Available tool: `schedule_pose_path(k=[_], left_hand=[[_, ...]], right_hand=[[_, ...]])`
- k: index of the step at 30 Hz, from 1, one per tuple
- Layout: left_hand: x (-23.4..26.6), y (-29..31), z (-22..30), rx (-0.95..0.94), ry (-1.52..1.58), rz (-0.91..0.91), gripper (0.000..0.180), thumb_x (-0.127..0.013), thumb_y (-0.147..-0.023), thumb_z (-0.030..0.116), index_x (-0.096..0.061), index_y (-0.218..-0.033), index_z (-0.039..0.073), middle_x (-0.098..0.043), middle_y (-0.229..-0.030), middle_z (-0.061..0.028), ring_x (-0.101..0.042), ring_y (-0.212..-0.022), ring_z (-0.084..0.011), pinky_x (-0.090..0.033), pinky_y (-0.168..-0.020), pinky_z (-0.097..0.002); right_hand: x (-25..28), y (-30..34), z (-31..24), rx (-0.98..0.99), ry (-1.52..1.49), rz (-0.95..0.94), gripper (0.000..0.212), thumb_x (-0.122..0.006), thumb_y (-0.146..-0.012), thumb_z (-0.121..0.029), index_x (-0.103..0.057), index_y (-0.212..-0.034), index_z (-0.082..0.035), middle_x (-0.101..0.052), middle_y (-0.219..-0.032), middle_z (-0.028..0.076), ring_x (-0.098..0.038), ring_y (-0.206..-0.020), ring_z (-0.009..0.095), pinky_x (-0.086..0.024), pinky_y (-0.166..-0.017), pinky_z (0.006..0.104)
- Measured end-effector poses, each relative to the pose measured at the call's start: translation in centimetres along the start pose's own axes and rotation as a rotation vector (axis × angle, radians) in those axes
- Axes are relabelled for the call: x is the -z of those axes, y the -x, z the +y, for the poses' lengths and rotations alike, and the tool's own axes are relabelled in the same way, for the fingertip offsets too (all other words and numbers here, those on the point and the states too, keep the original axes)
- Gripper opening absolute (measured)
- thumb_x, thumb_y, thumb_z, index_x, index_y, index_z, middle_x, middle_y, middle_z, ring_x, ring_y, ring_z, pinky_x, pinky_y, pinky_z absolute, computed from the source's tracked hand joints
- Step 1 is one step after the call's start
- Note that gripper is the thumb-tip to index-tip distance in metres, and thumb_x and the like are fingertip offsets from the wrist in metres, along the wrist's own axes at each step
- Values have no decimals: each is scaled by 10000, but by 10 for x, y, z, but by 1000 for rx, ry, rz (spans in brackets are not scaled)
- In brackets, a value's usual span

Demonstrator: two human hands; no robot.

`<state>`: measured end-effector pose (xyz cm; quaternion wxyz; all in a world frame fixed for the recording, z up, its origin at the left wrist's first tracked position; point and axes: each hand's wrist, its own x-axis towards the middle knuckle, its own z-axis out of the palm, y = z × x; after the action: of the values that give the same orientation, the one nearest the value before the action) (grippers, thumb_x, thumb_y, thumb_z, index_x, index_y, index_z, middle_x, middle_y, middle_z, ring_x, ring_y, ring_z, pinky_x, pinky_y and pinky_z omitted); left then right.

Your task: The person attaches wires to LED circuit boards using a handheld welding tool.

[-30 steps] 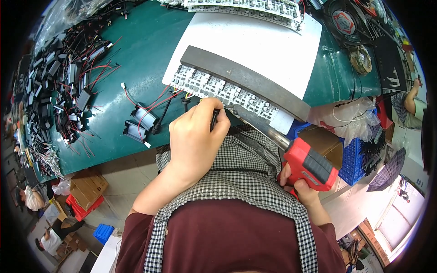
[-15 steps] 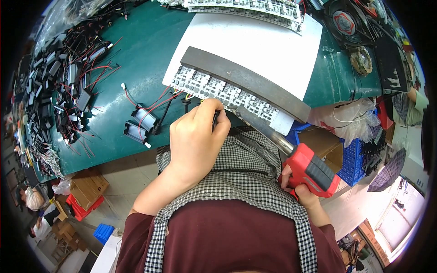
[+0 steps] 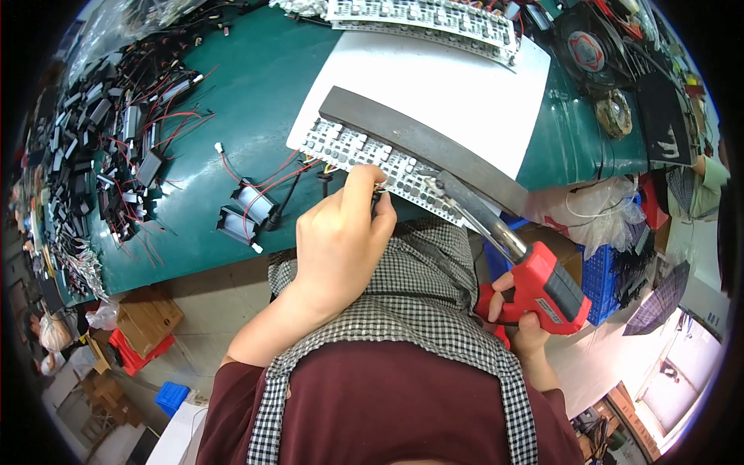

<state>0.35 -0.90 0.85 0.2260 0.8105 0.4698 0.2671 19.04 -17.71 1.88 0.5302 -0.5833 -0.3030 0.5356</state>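
We look down from head height through the left one of two side-by-side fisheye cameras, the view upright and unmirrored. We face forward over the maroon shirt [image 3: 403,395] toward the green table [image 3: 256,70], near enough that the left hand [image 3: 335,232] and right hand [image 3: 530,333] sit around mid-view, while the floor [image 3: 232,310] and outer surroundings bend toward the dark rim.

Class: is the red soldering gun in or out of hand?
In: the right hand grips the red soldering gun, barrel angled toward the circuit board.

soldering gun [image 3: 552,288]: red-black | circuit board [image 3: 403,169]: white | apron [image 3: 418,314]: checked | table [image 3: 256,85]: green
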Motion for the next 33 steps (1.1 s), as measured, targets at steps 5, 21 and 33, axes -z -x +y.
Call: schedule_pose_path(k=[5, 21, 33], left_hand=[[3, 4, -4, -58, 42, 3, 298, -697, -778, 109, -517, -1006, 46, -509, -553, -36, -537, -456, -196, -414, -431, -326], [97, -17, -125, 228, -98, 353, 124, -604, -812, 31, -498, -762, -11, -538, -672, -135, -526, -596, -281, -418, -551, -365], [123, -65, -200, 13, -692, 491, 136, -623, -794, 144, -648, -852, 24, -637, -774, -112, -608, -716, -282, -474, -664, -417]], right_hand=[[2, 6, -2, 20, 7, 67, 726, -601, -790, -590, -489, -1116, 48, -566, -937, 123, -529, -572, 134, -404, -494, 239], [-5, -10, 8, 406, 63, 185, 507, -449, -929, -387, -408, -1130, 77, -511, -985, 180, -488, -527, 143, -370, -455, 222], [-5, -7, 11, 368, 28, 196, 556, -505, -904, -420, -411, -1152, 69, -523, -992, 173, -508, -537, 146, -399, -452, 235]])
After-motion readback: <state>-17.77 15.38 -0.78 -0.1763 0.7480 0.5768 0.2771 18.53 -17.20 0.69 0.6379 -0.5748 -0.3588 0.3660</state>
